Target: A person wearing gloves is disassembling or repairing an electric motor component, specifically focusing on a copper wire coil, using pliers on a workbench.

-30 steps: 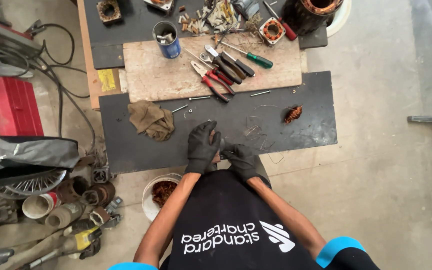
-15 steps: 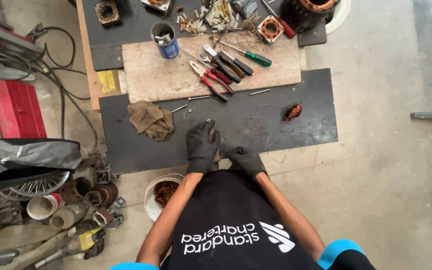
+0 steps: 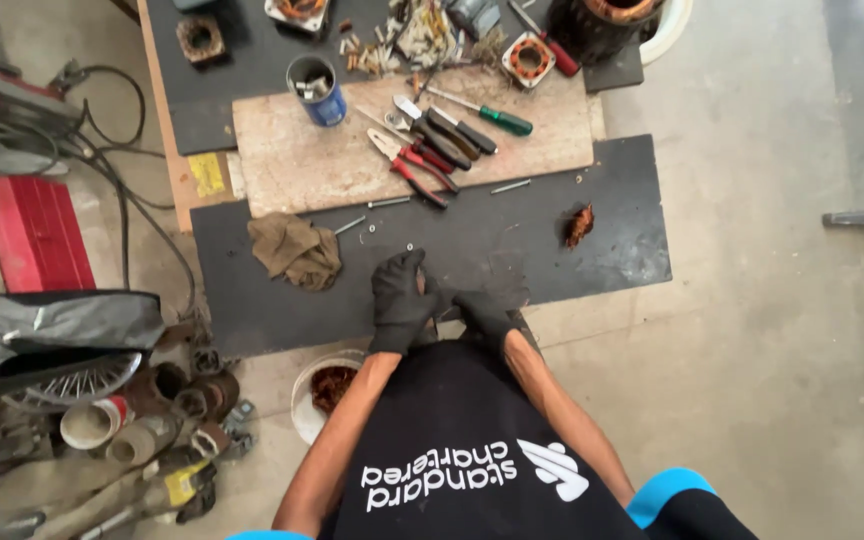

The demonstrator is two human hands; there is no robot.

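Both gloved hands met at the near edge of the black mat (image 3: 572, 250): left hand (image 3: 399, 300) curled, right hand (image 3: 485, 315) closed; what they gripped was hidden. Rag (image 3: 297, 250) lay left, pliers (image 3: 407, 165) on the board (image 3: 332, 160) beyond.

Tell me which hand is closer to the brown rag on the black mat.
Left. The left hand is just right of the brown rag, with a small gap of black mat between. The right hand sits beyond the left, farther away.
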